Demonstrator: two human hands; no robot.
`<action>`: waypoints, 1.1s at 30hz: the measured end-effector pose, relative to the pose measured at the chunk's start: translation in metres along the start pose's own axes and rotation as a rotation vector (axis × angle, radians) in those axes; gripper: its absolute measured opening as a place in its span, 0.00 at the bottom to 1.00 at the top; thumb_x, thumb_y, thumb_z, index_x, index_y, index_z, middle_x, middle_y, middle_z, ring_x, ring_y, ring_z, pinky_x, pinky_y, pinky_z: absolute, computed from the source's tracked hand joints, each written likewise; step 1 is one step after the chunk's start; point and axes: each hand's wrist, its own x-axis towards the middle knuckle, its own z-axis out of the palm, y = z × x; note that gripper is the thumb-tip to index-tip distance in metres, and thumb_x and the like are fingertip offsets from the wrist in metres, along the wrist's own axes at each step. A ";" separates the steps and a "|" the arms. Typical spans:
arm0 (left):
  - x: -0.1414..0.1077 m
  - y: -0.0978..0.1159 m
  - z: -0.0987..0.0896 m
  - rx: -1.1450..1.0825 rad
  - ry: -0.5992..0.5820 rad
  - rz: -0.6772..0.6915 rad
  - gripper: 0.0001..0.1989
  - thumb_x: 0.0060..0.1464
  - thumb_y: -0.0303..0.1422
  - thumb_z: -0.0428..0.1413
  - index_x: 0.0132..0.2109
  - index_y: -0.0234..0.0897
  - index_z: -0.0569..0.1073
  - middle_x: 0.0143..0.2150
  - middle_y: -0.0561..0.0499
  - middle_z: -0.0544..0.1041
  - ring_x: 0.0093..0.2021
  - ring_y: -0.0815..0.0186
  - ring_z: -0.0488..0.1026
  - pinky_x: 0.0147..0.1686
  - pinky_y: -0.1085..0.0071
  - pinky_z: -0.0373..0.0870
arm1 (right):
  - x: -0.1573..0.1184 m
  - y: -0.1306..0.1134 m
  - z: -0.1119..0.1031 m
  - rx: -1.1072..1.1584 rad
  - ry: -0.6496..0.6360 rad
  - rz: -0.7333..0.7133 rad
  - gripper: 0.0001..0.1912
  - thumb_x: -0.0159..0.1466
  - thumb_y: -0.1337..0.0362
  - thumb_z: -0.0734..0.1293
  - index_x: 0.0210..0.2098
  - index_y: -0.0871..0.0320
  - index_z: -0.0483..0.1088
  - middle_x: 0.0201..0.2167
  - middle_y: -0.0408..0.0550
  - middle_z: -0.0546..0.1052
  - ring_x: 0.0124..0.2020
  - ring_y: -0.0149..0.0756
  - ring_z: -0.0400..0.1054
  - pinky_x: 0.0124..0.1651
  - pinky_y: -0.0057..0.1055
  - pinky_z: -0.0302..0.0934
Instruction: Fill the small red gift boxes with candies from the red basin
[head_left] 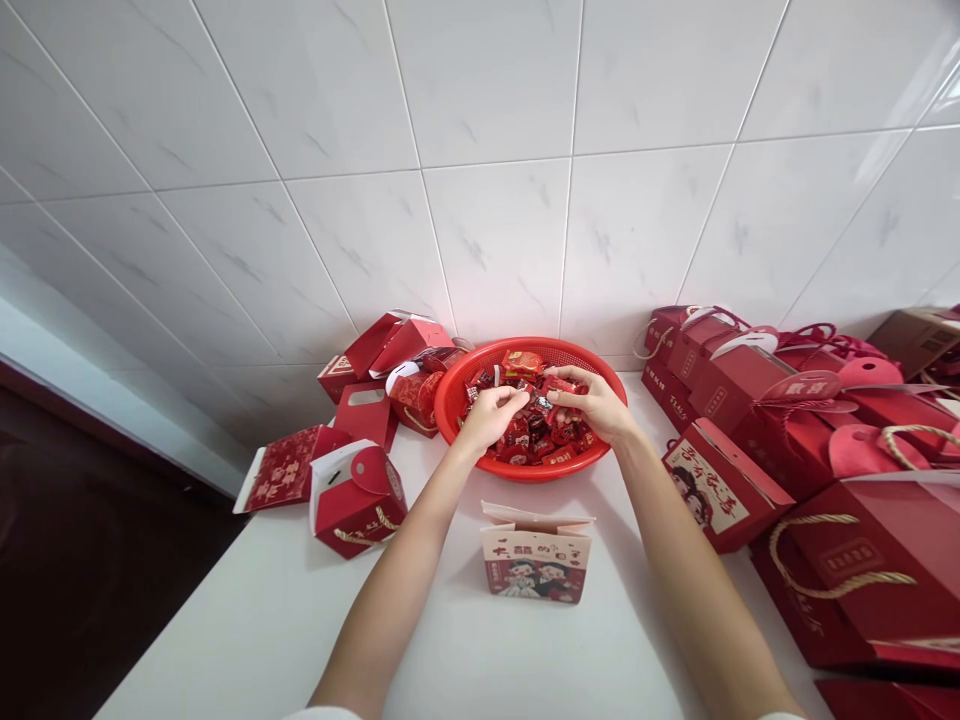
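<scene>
A round red plastic basket (531, 472) full of red-wrapped candies (534, 425) stands by the tiled wall. Over the left part of the candies is my left hand (493, 414), thumb and fingers pinched on a small wrapped candy (525, 386). My right hand (592, 402) reaches in from the right, its thumb and fingers closing around wrapped candy near the middle of the basket. In front of the basket, between my forearms, a small pink and red paper box (536, 560) with a cartoon couple stands upright, its top open.
Red gift boxes (360, 500) with gold cords lie to the left of the basket. Many more red boxes (862, 550) are piled along the right side of the white table (247, 610). A brown carton (911, 338) sits at the far right.
</scene>
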 end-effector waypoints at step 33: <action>0.004 -0.001 0.011 0.894 -0.563 0.099 0.14 0.54 0.28 0.57 0.46 0.38 0.82 0.46 0.47 0.84 0.48 0.56 0.80 0.53 0.66 0.71 | 0.008 0.002 0.001 0.201 0.310 -0.041 0.12 0.48 0.65 0.75 0.30 0.57 0.70 0.30 0.42 0.77 0.29 0.34 0.76 0.34 0.29 0.72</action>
